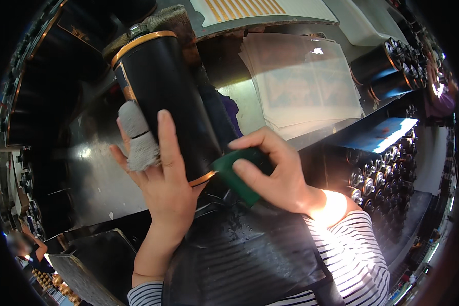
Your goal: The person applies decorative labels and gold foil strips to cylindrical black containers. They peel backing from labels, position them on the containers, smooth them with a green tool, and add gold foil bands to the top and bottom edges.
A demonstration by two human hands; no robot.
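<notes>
A black cylinder with copper-coloured bands at its ends lies lengthwise in front of me, its lower end towards my body. My left hand rests against its lower left side, fingers stretched and spread. A grey fabric sleeve covers one of those fingers. Between the thumb and fingers of my right hand is a flat green pad, slightly blurred. One corner of the pad meets the copper band at the cylinder's lower end. A dark apron with water drops covers my lap.
Translucent sheets are stacked right of the cylinder, and a gold-striped sheet lies at the back. More black cylinders with metal ends stand at right. A dark purple cloth sits beside the cylinder. Another person appears at far left.
</notes>
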